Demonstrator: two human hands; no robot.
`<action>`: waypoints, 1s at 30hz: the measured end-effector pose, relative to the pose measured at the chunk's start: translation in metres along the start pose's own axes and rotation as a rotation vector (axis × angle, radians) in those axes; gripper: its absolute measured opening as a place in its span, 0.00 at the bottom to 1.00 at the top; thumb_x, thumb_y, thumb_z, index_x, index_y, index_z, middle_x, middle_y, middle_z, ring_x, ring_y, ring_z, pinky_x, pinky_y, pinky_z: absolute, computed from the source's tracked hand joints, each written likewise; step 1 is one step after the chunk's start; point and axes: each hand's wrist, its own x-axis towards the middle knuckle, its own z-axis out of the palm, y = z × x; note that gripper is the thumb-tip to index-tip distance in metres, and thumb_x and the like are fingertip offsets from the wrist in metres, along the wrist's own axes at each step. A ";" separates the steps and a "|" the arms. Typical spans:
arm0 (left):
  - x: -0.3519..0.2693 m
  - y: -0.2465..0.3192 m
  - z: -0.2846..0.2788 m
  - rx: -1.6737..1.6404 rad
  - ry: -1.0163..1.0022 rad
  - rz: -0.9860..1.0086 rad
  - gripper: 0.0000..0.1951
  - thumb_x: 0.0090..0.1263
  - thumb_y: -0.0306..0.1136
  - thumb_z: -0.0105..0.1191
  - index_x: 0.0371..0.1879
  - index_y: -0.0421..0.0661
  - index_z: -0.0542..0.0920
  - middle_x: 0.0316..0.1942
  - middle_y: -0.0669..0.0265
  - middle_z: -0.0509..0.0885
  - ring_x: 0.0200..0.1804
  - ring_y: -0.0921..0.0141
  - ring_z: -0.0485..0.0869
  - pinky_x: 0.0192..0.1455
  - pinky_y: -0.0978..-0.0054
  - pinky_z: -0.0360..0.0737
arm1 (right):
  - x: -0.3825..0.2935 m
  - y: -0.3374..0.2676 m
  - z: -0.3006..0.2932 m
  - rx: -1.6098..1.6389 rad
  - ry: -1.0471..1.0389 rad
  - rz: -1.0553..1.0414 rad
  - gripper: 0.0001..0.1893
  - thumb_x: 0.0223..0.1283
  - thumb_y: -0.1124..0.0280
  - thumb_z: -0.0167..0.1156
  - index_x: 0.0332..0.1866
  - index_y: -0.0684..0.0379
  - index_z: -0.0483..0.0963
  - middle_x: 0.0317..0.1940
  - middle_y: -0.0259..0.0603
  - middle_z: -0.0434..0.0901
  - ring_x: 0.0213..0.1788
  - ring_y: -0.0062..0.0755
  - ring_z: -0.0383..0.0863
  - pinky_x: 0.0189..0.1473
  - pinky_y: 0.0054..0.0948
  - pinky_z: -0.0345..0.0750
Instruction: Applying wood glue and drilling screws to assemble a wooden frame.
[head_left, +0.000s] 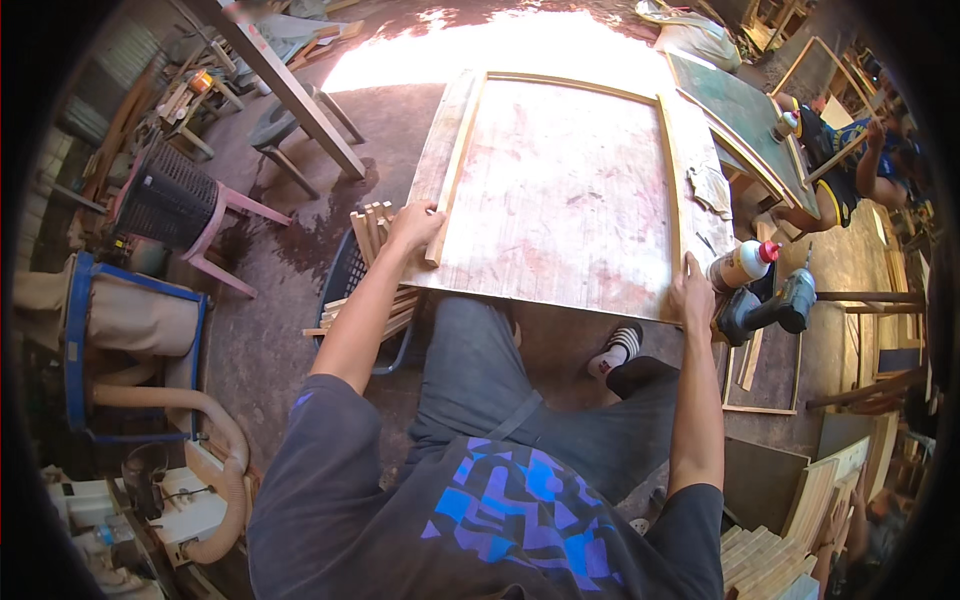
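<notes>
A three-sided frame of wooden strips (574, 81) lies on the stained wooden board (559, 202) before me, its side nearest me without a strip. My left hand (417, 225) grips the left strip near its near end. My right hand (691, 291) is closed on the near end of the right strip, at the board's corner. Just right of that hand stand a white glue bottle with a red cap (744, 264) and a cordless drill (772, 307). A crumpled cloth (709, 191) and a small dark tool lie on the board's right edge.
A plastic basket (330, 281) of wooden strips stands left of my legs. Farther left are a pink plastic chair (206, 240) and a blue-framed machine with a hose (217, 420). A person (874, 161) sits at a green board (750, 120); another person's hands touch stacked wood (765, 559) at lower right.
</notes>
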 end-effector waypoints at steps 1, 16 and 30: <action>-0.001 0.000 0.001 -0.009 0.020 0.008 0.24 0.64 0.48 0.57 0.55 0.48 0.86 0.49 0.52 0.88 0.54 0.57 0.87 0.60 0.63 0.81 | -0.002 -0.001 -0.001 0.007 0.018 -0.003 0.27 0.69 0.59 0.49 0.73 0.48 0.67 0.45 0.66 0.83 0.50 0.67 0.83 0.54 0.56 0.78; 0.022 -0.062 0.053 -0.516 0.039 0.115 0.22 0.69 0.48 0.60 0.46 0.39 0.87 0.35 0.59 0.89 0.37 0.71 0.86 0.43 0.70 0.81 | -0.006 0.005 0.026 -0.030 0.137 -0.059 0.28 0.71 0.62 0.48 0.76 0.48 0.63 0.49 0.58 0.82 0.49 0.60 0.82 0.52 0.53 0.77; -0.009 -0.063 0.050 -0.400 0.070 0.105 0.24 0.67 0.54 0.59 0.46 0.45 0.88 0.39 0.58 0.90 0.44 0.65 0.88 0.49 0.67 0.79 | 0.004 0.019 0.037 0.100 0.123 0.014 0.27 0.70 0.60 0.49 0.75 0.43 0.66 0.46 0.60 0.83 0.49 0.61 0.82 0.52 0.52 0.76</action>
